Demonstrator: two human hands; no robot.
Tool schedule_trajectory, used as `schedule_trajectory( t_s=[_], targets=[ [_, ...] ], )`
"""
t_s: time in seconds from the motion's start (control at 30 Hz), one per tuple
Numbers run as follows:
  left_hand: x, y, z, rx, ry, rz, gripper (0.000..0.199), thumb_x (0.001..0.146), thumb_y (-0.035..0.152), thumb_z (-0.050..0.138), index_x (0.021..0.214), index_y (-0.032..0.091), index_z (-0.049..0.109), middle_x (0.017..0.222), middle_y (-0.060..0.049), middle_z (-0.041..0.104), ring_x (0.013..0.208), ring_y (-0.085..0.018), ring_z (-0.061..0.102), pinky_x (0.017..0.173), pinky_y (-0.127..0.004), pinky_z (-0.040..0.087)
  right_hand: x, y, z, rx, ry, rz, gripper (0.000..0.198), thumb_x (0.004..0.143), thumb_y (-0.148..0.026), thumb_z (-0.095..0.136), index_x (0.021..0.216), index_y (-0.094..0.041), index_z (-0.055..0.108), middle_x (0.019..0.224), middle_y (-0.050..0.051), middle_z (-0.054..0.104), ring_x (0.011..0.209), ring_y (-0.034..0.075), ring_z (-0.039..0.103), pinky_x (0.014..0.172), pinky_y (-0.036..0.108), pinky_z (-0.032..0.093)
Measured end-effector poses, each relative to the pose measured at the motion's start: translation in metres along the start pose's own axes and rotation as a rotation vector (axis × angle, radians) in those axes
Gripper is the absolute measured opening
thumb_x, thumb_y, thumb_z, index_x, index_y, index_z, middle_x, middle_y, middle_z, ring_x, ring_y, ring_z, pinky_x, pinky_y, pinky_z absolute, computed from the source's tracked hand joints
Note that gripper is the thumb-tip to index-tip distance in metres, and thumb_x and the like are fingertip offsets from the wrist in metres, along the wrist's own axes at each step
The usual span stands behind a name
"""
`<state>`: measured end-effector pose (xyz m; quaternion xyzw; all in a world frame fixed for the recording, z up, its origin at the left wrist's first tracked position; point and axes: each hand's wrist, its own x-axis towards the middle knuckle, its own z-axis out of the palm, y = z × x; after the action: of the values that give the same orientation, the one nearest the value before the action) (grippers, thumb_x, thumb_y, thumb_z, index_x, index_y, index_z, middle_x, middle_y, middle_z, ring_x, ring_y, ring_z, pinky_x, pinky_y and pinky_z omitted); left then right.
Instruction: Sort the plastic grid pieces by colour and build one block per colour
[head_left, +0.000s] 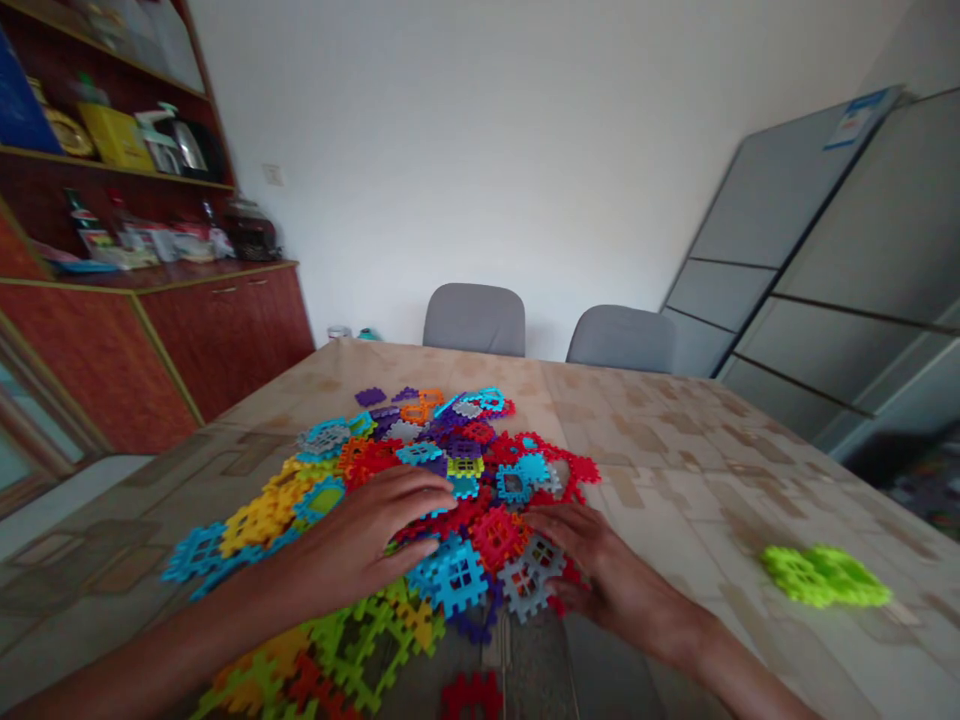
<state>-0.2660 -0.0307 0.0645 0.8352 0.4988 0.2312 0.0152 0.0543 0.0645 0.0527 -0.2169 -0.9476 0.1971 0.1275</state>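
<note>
A heap of flat plastic interlocking tiles with notched edges spreads over the middle of the table, in several colours. My left hand (390, 525) lies over the heap, thumb and fingers apart, above red and blue tiles. Just in front of its thumb sits a blue window tile (459, 577). My right hand (589, 555) rests at the heap's right side with fingers spread, its fingertips by a grey window tile (525, 585) and a red tile (497, 537). Neither hand visibly grips a tile. Parts of the tiles under both hands are hidden.
The patterned table (675, 480) carries a joined lime-green tile piece (825, 577) at the right. Yellow tiles (270, 510) lie left, green tiles (364, 645) near the front. Two grey chairs (474, 318) stand behind. A wooden cabinet (225, 330) is left, a grey fridge-like unit (772, 200) right.
</note>
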Motion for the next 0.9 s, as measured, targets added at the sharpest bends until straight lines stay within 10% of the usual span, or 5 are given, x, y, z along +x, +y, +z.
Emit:
schedule_trajectory(
  t_s=[0.53, 0.7, 0.9],
  targets=[
    [-0.030, -0.017, -0.002, 0.189, 0.014, -0.095, 0.021, 0.102, 0.023, 0.048, 0.092, 0.023, 0.066, 0.092, -0.005, 0.068, 0.086, -0.026, 0.063, 0.081, -0.040, 0.047, 0.040, -0.026, 0.019, -0.217, 0.089, -0.044, 0.039, 0.099, -0.016, 0.045, 0.134, -0.012, 0.061, 0.109, 0.017, 0.074, 0.101, 0.029, 0.068, 0.090, 0.043, 0.055],
    [-0.031, -0.003, 0.002, 0.150, 0.060, -0.084, 0.022, 0.103, 0.025, 0.047, 0.099, 0.025, 0.069, 0.100, -0.005, 0.071, 0.093, -0.025, 0.066, 0.086, -0.038, 0.049, 0.018, -0.031, 0.021, 0.243, 0.200, 0.130, 0.035, 0.102, -0.033, 0.042, 0.128, -0.020, 0.061, 0.079, 0.004, 0.068, 0.070, 0.021, 0.068, 0.065, 0.032, 0.056],
    [-0.035, 0.045, 0.006, -0.009, 0.085, 0.008, 0.027, 0.105, 0.024, 0.043, 0.105, 0.029, 0.070, 0.100, -0.003, 0.074, 0.092, -0.022, 0.068, 0.083, -0.034, 0.054, -0.012, -0.058, 0.063, 0.881, 0.025, 0.304, 0.025, 0.096, -0.048, 0.055, 0.107, -0.025, 0.055, 0.068, -0.004, 0.060, 0.052, 0.014, 0.058, 0.049, 0.024, 0.047]
  ],
)
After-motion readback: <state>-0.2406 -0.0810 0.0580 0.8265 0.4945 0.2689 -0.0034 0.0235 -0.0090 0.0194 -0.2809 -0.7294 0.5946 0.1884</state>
